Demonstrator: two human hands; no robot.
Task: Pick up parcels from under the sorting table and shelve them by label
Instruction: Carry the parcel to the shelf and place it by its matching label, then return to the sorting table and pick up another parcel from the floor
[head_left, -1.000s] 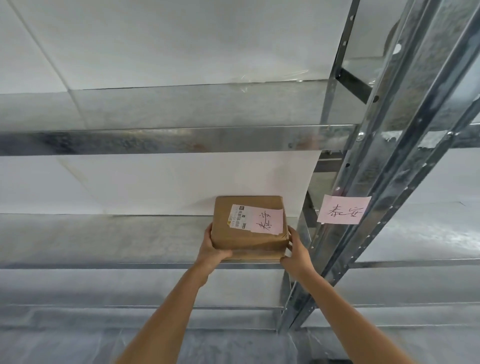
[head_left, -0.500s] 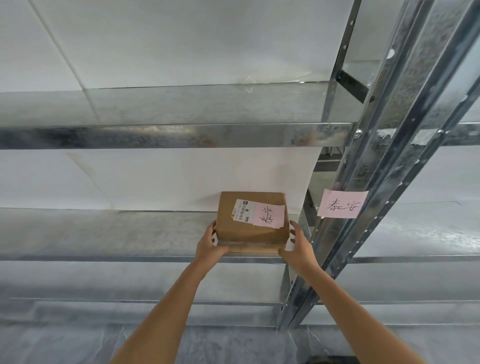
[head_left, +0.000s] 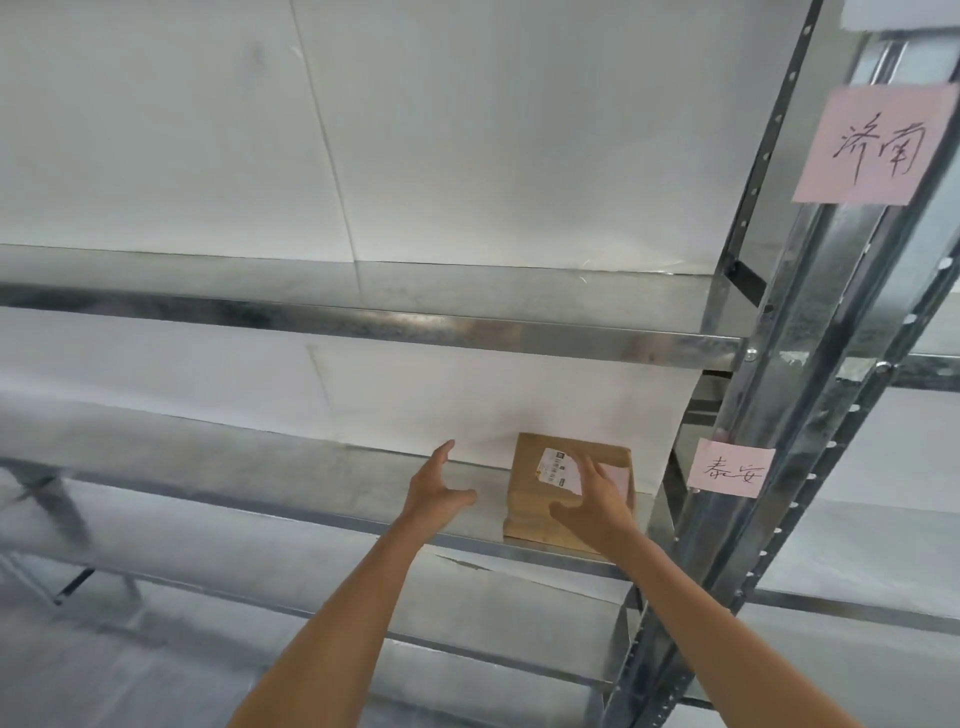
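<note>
Cardboard parcel (head_left: 540, 499) sits on the shelf (head_left: 260, 467) beside the 泰安 tag (head_left: 730, 467). My left hand (head_left: 436, 491) and right hand (head_left: 592, 506) are spread, empty; I should withdraw cleanly without nudging it.

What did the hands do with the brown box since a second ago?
Both hands let go. The left hand pulled away to the left, open; the right hand opened and hovers in front of the brown box. The box stayed on the shelf, beside the pink note.

parcel (head_left: 535, 499): matt brown cardboard (paper label) | shelf (head_left: 363, 325): shiny galvanised metal
</note>
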